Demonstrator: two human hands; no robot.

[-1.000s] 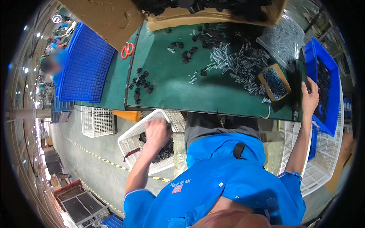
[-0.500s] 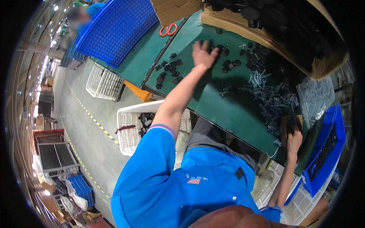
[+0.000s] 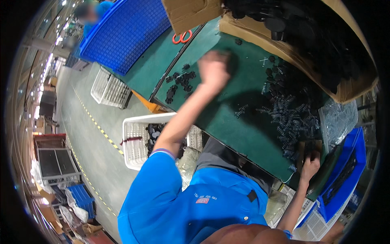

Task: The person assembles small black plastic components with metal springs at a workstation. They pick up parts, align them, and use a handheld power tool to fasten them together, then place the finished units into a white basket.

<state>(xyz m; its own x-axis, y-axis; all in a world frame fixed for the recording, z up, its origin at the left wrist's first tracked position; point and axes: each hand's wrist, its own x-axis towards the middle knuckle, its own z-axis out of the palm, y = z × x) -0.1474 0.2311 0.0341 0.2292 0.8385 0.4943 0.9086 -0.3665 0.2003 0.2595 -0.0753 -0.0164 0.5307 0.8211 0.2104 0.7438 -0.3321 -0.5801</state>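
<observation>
My left hand (image 3: 214,72) is over the green tabletop (image 3: 227,118), right of a loose cluster of small black plastic parts (image 3: 183,81). Motion smears its fingers, so what lies under them is hidden. At the right end of the table, my right hand (image 3: 310,167) has its fingers bent and closed at a small brown block (image 3: 301,153) with something dark on it. Exactly what those fingers grip cannot be made out. A heap of small metal springs (image 3: 288,118) spreads behind that block, with more black parts (image 3: 276,75) at its far side.
A large cardboard box (image 3: 243,30) of black parts stands at the back. Red-handled scissors (image 3: 182,37) lie near a blue crate (image 3: 126,32). A clear plastic bag (image 3: 339,120) and blue bin (image 3: 345,171) are at right, a white basket (image 3: 130,152) below left.
My left hand has come slightly nearer and leftward, and its fingers have blurred. The black parts to its right no longer show in their former spot. My right hand stays at the brown block.
</observation>
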